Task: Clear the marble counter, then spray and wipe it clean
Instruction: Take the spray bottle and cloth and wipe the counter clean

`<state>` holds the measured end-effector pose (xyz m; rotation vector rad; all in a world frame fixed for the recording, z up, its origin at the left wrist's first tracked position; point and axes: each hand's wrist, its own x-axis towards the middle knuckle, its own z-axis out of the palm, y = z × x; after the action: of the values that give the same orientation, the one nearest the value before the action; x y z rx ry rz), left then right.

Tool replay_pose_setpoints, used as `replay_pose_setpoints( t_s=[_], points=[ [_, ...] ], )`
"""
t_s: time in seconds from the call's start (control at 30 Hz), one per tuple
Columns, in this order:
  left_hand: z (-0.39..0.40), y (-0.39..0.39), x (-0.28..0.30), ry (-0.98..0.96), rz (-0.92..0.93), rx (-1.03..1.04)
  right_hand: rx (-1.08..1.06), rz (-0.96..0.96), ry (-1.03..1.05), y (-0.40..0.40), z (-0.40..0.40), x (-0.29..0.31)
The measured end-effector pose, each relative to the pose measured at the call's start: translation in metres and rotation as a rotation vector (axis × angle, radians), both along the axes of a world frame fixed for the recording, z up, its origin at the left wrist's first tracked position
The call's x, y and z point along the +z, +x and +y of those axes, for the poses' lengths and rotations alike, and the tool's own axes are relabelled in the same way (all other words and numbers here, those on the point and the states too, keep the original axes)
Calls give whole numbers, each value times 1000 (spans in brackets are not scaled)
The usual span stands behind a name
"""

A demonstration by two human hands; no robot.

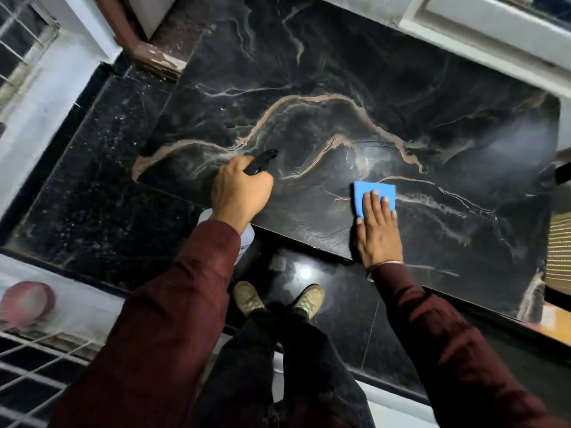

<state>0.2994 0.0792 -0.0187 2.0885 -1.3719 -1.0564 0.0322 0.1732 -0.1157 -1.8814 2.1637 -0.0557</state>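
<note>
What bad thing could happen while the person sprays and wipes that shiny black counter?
1. The left hand holds the spray bottle right at the marble counter edge. If the grip loosens, it would likely drop to the floor by the shoes.
2. The right hand covers only part of the blue cloth, so the fingers might slide off it onto wet stone.
</note>
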Motion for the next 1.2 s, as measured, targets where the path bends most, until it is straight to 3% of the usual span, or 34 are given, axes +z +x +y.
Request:
replay_pose_setpoints(
  t_s=[0.1, 0.3, 0.47, 0.7, 0.8, 0.93, 1.2],
  points=[
    [-2, 6, 2, -1, 4, 2, -83, 11, 2, 55, 9, -3],
    [-5, 12, 3, -46, -28, 8, 183, -101, -21, 193, 6, -7],
    [-11, 13, 10, -21, -44, 5, 221, -59, 21, 149, 11, -7],
    [-19, -2, 25, -45, -24, 2, -208, 5, 31, 40, 27, -3],
    [-22, 3, 23, -69, -15, 61, -227, 12, 17, 66, 13, -1],
    [-26, 32, 23, -115, -8, 75, -74, 27, 33, 118, -13, -4],
    [-57, 118, 20, -86, 23, 168, 34, 10, 40, 247, -75, -3]
  ],
)
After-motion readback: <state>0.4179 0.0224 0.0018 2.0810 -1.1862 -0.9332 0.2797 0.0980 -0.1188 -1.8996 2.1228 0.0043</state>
